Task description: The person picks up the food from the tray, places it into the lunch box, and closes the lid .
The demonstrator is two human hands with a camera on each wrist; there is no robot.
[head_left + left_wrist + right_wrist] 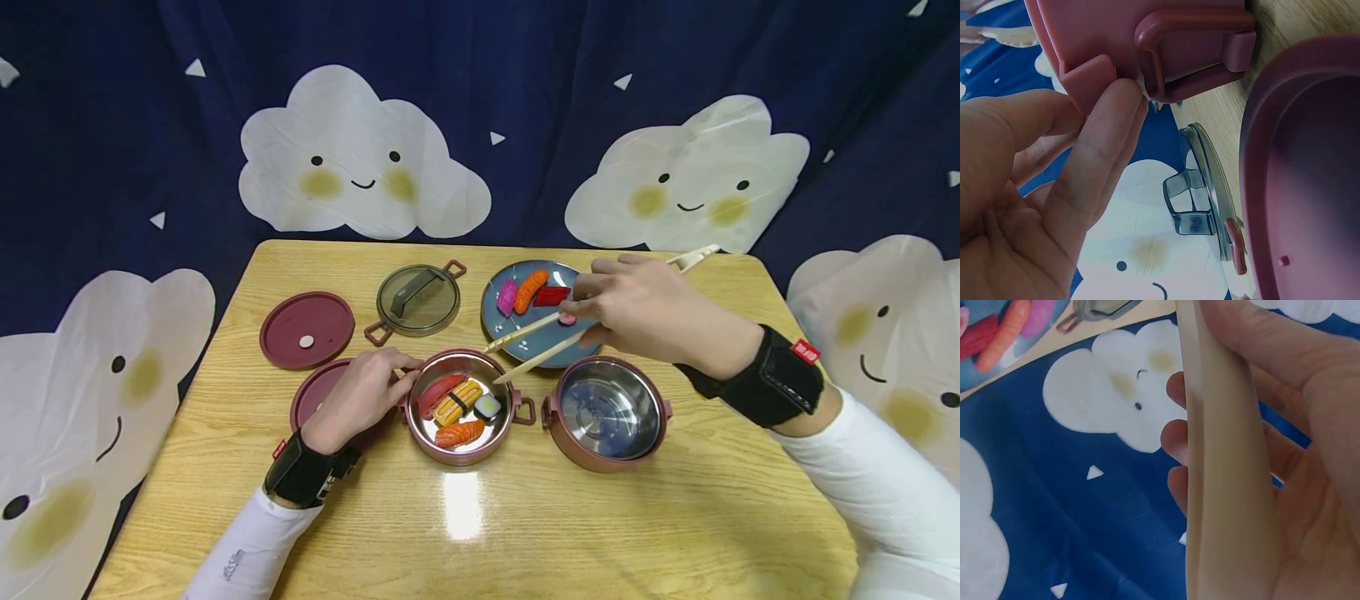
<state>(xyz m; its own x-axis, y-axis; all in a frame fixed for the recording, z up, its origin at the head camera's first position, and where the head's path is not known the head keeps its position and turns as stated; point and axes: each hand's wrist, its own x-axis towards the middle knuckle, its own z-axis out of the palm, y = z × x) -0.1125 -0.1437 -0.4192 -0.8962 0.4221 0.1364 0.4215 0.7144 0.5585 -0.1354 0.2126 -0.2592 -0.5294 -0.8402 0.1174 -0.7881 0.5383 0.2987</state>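
My right hand [637, 304] grips a pair of beige tongs [1229, 462]. The two tips of the tongs stand apart over the right rim of a small pink pot [457, 457], with nothing between them. Inside that pot lie several toy sushi pieces: a red one [438, 395], a yellow one with a dark band [457, 403], an orange one [460, 433] and a small white-and-dark roll [487, 407]. At the pot's left side my left hand [367, 392] pinches a small tab [1090, 81] at its rim, beside the folded handle [1197, 87].
A second pink pot [609, 408] stands to the right. Behind, a blue plate [491, 300] holds more toy food, including an orange sausage-shaped piece [531, 292]. A glass lid [442, 304] and a dark red lid [300, 321] lie at the back left; another red lid [307, 396] sits under my left hand.
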